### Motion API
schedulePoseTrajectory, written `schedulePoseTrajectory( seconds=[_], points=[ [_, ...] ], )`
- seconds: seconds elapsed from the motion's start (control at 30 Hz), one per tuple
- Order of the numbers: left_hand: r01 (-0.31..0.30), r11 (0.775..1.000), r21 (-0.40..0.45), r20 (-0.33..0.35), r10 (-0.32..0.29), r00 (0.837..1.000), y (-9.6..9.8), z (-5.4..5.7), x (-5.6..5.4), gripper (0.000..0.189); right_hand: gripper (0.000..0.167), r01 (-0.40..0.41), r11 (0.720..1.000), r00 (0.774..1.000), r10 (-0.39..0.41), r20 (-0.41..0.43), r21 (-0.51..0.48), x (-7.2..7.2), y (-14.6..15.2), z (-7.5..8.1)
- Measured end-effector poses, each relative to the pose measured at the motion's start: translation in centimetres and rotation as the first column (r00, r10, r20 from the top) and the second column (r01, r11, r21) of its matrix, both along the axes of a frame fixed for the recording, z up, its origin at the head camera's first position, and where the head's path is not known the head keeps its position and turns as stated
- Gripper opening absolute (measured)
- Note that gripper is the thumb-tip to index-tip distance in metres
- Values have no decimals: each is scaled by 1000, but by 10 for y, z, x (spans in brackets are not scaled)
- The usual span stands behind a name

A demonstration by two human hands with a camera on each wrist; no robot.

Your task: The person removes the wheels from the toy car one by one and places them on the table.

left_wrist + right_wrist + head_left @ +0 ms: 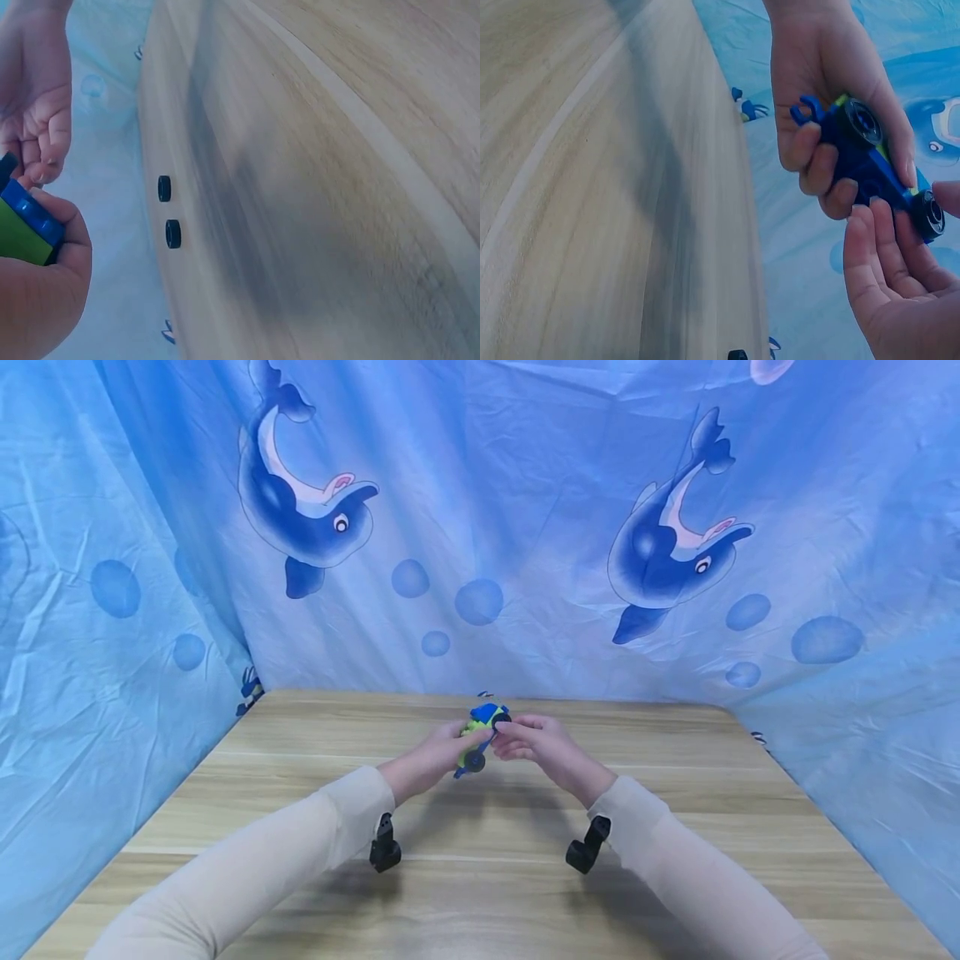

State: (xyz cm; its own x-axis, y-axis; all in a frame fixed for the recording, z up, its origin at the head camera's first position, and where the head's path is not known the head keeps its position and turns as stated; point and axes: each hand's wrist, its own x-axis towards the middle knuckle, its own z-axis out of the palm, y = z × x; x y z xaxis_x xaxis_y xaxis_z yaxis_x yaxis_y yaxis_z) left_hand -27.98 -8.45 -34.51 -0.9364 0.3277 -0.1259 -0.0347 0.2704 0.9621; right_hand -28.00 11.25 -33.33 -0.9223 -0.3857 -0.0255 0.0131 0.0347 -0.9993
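Raised above the far part of the table is a small blue and lime-green toy car (483,714) with black wheels. My left hand (438,753) grips it by the body, thumb along one side and fingers curled round the other, as the right wrist view shows. My right hand (542,747) is at the car's other end, its thumb and fingers pinching around a black wheel (930,215). The other wheel on this side (862,121) sits near a blue hook-shaped part. In the left wrist view only a blue and green corner of the car (30,225) shows.
Two loose black tyres (164,188) stand near the far edge of the wooden table (480,893). A black piece (737,354) is cut off at the bottom of the right wrist view. Blue dolphin-print curtain (540,527) hangs behind and at both sides.
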Motion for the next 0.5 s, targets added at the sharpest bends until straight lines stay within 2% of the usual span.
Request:
schedulePoseTrajectory(
  seconds=[0.23,0.3,0.5],
  points=[
    [90,984,-156,-66,-101,993,-4,1,0,39,33,-90,994,996,92,-20,60,0,4,-1],
    [134,972,-192,-82,-152,985,-5,3,0,38,35,-108,991,993,111,-33,77,1,4,-1],
    [266,937,-225,-91,-292,952,-9,12,3,38,34,-132,987,989,138,-56,95,3,4,0]
  ],
)
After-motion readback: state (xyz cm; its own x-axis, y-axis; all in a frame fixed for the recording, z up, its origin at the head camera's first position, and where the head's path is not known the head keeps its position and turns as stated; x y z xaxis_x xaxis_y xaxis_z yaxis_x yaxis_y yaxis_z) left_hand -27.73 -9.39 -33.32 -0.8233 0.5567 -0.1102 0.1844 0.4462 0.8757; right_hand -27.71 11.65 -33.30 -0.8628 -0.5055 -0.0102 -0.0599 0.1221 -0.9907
